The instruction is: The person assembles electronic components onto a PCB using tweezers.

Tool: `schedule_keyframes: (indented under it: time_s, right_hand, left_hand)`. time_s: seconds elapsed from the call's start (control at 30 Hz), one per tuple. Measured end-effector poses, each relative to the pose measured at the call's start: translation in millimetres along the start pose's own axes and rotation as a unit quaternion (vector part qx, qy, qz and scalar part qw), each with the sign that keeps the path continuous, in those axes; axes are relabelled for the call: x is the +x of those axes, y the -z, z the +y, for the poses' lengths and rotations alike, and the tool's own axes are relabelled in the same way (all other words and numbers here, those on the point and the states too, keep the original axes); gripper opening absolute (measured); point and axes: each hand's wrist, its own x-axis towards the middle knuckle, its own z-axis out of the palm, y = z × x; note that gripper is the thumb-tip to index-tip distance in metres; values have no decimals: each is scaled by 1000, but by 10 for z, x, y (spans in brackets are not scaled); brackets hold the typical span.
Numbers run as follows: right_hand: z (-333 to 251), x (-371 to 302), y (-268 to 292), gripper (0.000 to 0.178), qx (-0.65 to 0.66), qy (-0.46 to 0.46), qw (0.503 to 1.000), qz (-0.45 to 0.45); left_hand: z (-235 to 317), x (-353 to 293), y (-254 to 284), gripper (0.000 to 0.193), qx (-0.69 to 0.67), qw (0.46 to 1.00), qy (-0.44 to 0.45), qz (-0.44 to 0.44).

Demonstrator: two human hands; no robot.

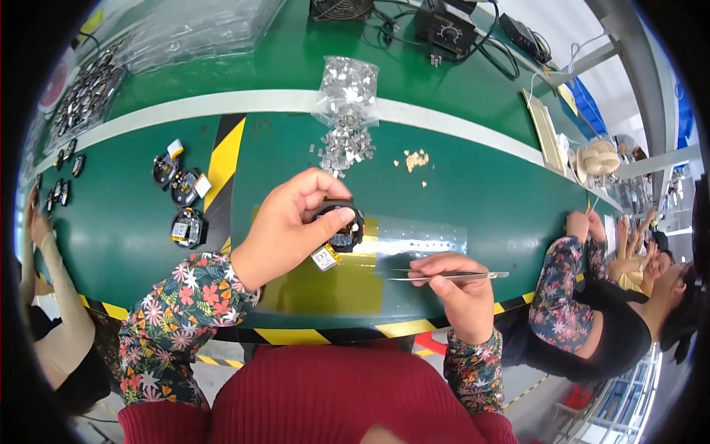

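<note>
My left hand (285, 222) grips a round black electronic housing (345, 235), thumb across its top and fingers behind its far edge. Circuit parts show inside the housing, and a small silver battery (325, 257) with a yellow strip hangs out at its near side. To the right, my right hand (455, 285) pinches metal tweezers (473, 275), their tips pointing left toward the housing but apart from it. Whether the tips hold anything is too small to tell. Beneath both hands lies a yellowish transparent sheet (318, 296) on the green bench.
Small silver pieces (346, 148) spill from a clear bag (349, 81) beyond my hands, beside a little heap of tan bits (416, 160). Several similar housings (188, 227) sit at the left. A power unit (446, 31) stands at the back. Other people work at both sides.
</note>
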Motion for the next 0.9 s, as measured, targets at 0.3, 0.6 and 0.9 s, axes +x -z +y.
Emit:
schedule_keyframes:
  time_s: [0.3,0.6,0.9]
  right_hand:
    - [251,-260,-85,11,-82,13,991,108]
    - [236,-270,-138,12,-92,-23,988,122]
    - [246,-223,-177,19,-93,-24,985,142]
  left_hand:
    - [-134,-182,-105,17,91,967,132,-197]
    - [-116,-161,-115,14,196,928,134,-287]
    - [-108,-148,-113,15,212,926,141,-280]
